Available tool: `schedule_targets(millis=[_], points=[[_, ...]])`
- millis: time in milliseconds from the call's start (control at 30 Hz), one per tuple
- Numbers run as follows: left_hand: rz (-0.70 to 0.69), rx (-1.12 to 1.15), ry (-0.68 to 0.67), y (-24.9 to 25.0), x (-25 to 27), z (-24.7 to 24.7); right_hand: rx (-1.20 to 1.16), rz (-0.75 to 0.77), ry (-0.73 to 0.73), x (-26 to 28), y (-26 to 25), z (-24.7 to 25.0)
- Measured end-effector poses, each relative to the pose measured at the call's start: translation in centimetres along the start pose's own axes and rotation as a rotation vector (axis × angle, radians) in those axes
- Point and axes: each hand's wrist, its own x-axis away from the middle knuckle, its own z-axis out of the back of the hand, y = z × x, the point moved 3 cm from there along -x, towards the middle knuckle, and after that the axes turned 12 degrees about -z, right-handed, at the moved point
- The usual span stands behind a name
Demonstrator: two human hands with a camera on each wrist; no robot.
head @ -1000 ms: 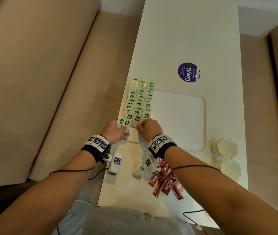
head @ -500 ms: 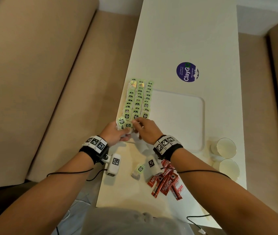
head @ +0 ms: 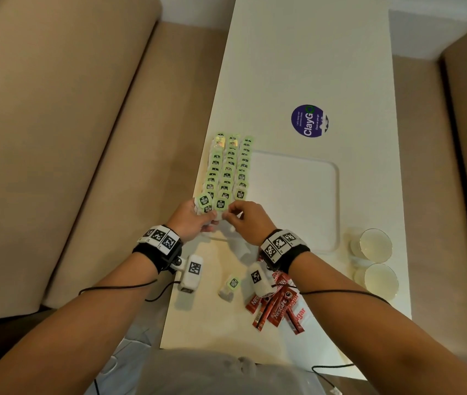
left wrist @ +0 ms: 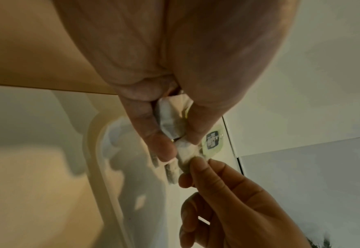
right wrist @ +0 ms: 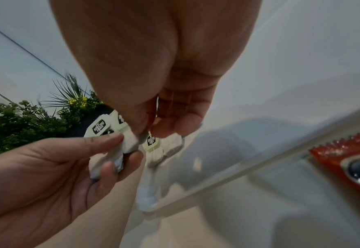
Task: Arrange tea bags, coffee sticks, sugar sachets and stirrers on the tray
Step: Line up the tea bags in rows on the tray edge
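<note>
With our left hand (head: 191, 219) gripping the spare tea bags (head: 208, 206), we let our right hand (head: 245, 220) pinch one bag (right wrist: 152, 142) free and lay it squarely onto the rows (head: 229, 166) on the tray (head: 336, 195).

You sit at a long white table (head: 312, 67) with a round purple ClayGo sticker (head: 309, 121) on its top. A beige upholstered bench seat (head: 141, 138) runs along your left with a padded backrest (head: 41, 81) rising beside it; another beige seat (head: 440, 166) lies on your right. A pale wall (head: 414, 32) closes the far end. Leafy green plants (right wrist: 26, 117) stand in the right wrist view. The light is warm and soft.
</note>
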Motion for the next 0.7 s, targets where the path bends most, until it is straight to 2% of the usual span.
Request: schedule_targets(millis=[100,167,333,700], points=[[0.022,0.015,0.036,-0.4,-0.3,0.2,-0.009,-0.059,0.121,-0.4,0.5,0.7],[0.044,0.014,0.065,-0.7,-0.4,0.4,-0.011,-0.164,0.198,-0.8,1.4,1.2],[0.052,0.023,0.049,-1.2,0.0,1.1,0.11,-0.349,0.157,-1.0,2.7,0.8],[0.017,0.007,-0.051,-0.3,0.4,0.9,0.129,-0.442,0.232,-0.9,1.4,0.6]])
